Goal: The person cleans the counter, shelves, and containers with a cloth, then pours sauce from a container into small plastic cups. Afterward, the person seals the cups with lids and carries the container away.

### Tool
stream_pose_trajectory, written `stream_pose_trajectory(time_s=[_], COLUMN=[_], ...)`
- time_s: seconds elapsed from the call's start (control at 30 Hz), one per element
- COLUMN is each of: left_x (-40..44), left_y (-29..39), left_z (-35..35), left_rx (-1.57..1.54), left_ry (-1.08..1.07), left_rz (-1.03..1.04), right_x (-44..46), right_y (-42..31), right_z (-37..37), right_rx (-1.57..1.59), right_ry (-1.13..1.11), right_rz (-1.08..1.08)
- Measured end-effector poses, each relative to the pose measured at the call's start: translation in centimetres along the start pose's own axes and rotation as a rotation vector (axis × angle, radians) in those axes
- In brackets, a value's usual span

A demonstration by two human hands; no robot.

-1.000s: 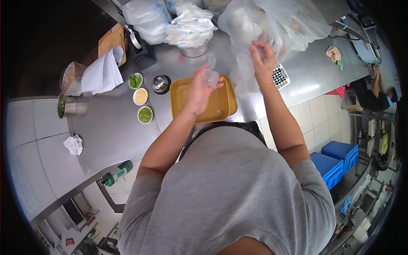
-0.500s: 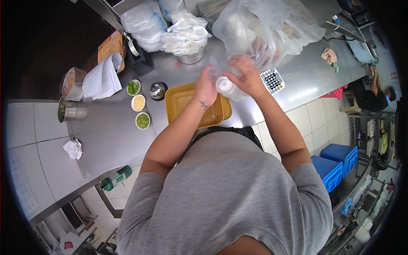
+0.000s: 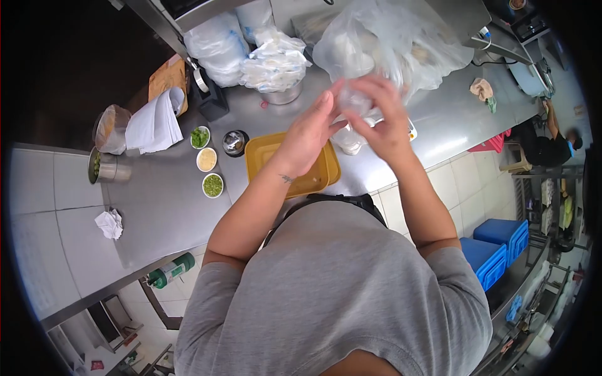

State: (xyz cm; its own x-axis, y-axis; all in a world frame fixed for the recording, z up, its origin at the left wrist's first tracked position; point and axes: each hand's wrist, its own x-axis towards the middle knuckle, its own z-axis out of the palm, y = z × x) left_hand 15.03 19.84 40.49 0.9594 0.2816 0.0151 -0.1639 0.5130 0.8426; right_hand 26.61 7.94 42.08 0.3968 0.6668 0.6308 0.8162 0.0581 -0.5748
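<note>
Head view: on the smooth grey stainless-steel counter point(image 3: 157, 210), anything dropped could skid. Toward 1 o'clock, a crinkled, translucent plastic bag point(image 3: 433, 53) has limp folds that could slump inward. A rectangular mustard-yellow plastic tray point(image 3: 258, 153) lies partly beneath the left hand point(image 3: 304, 138), whose grip motion blur hides. The right hand point(image 3: 385, 122) curls around a clear, rounded plastic item point(image 3: 355, 101), toward the tray's 1 o'clock between both hands; its slick-looking walls could slip.

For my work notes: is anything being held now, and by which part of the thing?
A clear plastic piece seems held between the left hand and the right hand; blur hides which part each grips.
</note>
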Motion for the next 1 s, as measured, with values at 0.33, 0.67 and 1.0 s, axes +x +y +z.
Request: stream_pose_trajectory(time_s=[0.33, 0.67, 1.0], left_x=[-9.2, -15.4, -23.0], left_y=[-2.0, -7.4, -5.6], left_z=[-11.2, -15.3, -14.0], left_rx=[1.363, 1.193, -0.091], left_ry=[0.613, 0.661, 0.840], left_rz=[-0.065, -0.319, -0.035], right_x=[0.4, 1.9, -2.6], right_y=[4.1, 0.8, 13.0], right_z=[1.4, -3.5, -17.1], right_rx=[-0.553, -0.346, -0.353], right_ry=[-0.532, -0.272, 0.016], right_rz=[0.128, 0.053, 0.231])
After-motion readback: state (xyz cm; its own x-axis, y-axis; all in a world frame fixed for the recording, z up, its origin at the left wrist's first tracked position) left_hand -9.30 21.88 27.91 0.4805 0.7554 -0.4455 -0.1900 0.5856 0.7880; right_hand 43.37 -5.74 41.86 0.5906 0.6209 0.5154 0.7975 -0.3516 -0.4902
